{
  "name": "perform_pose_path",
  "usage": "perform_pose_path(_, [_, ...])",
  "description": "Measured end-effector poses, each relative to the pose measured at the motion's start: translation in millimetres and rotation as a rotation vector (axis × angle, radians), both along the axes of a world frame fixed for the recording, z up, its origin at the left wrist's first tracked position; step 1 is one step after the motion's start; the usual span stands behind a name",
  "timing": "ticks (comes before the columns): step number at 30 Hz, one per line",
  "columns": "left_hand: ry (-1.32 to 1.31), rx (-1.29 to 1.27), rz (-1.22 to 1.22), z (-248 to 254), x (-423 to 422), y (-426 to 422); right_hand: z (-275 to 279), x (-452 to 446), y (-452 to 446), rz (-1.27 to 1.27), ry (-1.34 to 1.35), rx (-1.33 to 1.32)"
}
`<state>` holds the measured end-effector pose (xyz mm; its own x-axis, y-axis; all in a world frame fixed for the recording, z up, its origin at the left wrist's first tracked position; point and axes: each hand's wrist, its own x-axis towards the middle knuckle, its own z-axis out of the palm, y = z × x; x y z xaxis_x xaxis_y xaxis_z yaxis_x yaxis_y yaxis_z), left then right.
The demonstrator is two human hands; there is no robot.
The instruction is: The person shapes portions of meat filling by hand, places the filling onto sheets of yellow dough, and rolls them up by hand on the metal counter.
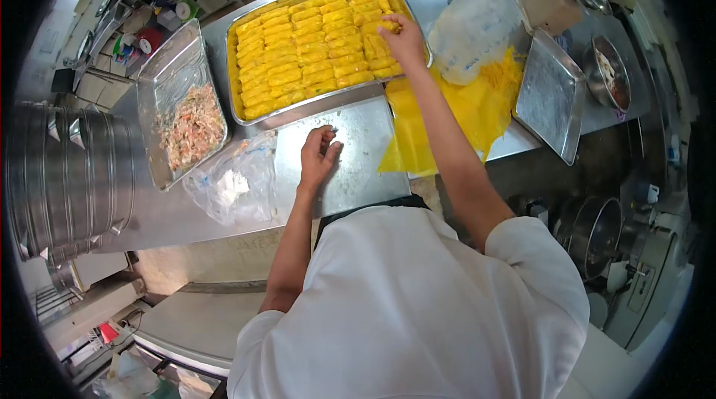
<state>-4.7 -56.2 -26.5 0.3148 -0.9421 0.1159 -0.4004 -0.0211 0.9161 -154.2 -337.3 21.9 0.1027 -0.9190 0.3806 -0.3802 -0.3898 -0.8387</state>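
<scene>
My right hand (pixel 404 39) reaches over the right side of a deep metal tray (pixel 306 106). Its thumb and fingers close on a yellow roll (pixel 388 25) in the tray. Rows of similar yellow rolls (pixel 306 45) fill most of that tray. My left hand (pixel 319 154) rests above a flat metal board (pixel 362 149), its fingers loosely bent and apart, with nothing in them. Yellow wrapper sheets (pixel 418 127) lie right of the board. To its left is a clear plastic bag (pixel 257 201) with a white lump (pixel 233 186) in it.
A metal tray (pixel 168 89) with chopped filling (pixel 192 130) stands at the left. Stacked steamers (pixel 71 175) rise beyond it. On the right are a large plastic bag (pixel 477 30), a bare metal tray (pixel 550 97), a steel bowl (pixel 597 63) and a cardboard box (pixel 550 7).
</scene>
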Motion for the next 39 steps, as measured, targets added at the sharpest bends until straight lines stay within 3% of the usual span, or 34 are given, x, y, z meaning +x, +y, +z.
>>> perform_pose_path(2, [-0.030,-0.018,0.002,6.1,0.0,-0.4,-5.8,8.5,-30.4,0.055,-0.054,0.227])
perform_pose_path(3, [-0.053,-0.026,-0.002,8.7,-0.9,0.1,-13.3,14.1,-41.8,0.061,-0.058,0.220])
perform_pose_path(5, [-0.043,-0.031,-0.006,8.6,0.1,-0.7,-28.5,25.5,-59.5,-0.035,0.106,0.336])
perform_pose_path(6, [-0.027,-0.026,-0.014,9.7,0.0,-0.6,-31.6,28.7,-63.5,-0.026,0.106,0.333])
perform_pose_path(8, [-0.067,-0.069,-0.017,10.6,1.0,0.2,-41.6,31.8,-66.4,-0.157,0.392,0.177])
perform_pose_path(13, [-0.069,-0.007,-0.013,9.7,0.4,0.1,-47.2,28.8,-58.3,-0.057,0.426,0.030])
perform_pose_path(17, [-0.057,-0.001,-0.006,13.3,-1.1,1.2,-18.1,9.5,-59.6,0.038,0.499,0.019])
perform_pose_path(18, [-0.084,-0.008,-0.008,8.1,0.2,1.3,-5.8,1.0,-47.7,0.039,0.514,0.041])
perform_pose_path(20, [-0.095,-0.065,-0.021,12.5,-0.4,-0.8,33.9,-13.9,-14.3,0.182,0.178,0.024])
perform_pose_path(21, [-0.064,-0.029,-0.014,6.1,0.8,0.2,45.4,-24.4,6.6,0.180,0.186,0.031])
perform_pose_path(23, [-0.089,-0.073,-0.024,5.7,1.4,-0.9,61.5,-49.8,59.4,0.370,0.381,0.313])
perform_pose_path(25, [-0.074,-0.064,-0.021,8.1,1.2,-0.4,53.5,-71.2,110.7,0.497,0.553,0.319])
perform_pose_path(27, [-0.072,-0.072,-0.022,10.3,0.0,-1.0,18.3,-90.8,157.8,0.405,0.680,-0.013])
perform_pose_path(28, [-0.069,-0.070,-0.029,9.4,-0.2,-0.9,-0.8,-98.2,163.0,0.400,0.682,-0.008])
perform_pose_path(31, [-0.087,-0.056,-0.040,6.9,1.6,-0.6,-14.9,-113.9,167.2,0.403,0.583,-0.069])
perform_pose_path(33, [-0.067,-0.058,-0.046,5.4,0.7,-0.8,-0.8,-120.8,154.1,0.350,0.300,0.192])
perform_pose_path(34, [-0.047,-0.072,-0.048,5.4,0.7,-1.8,4.9,-124.1,146.9,0.342,0.297,0.193])
perform_pose_path(36, [-0.076,-0.051,-0.068,6.2,1.7,-4.2,18.0,-129.7,134.1,0.223,-0.107,0.452])
perform_pose_path(37, [0.048,-0.003,-0.087,5.6,2.1,-6.8,30.4,-130.0,132.7,0.214,-0.112,0.446])
perform_pose_path(39, [0.231,0.046,-0.136,13.8,-1.2,-14.6,51.6,-131.1,129.9,0.199,-0.548,0.675])
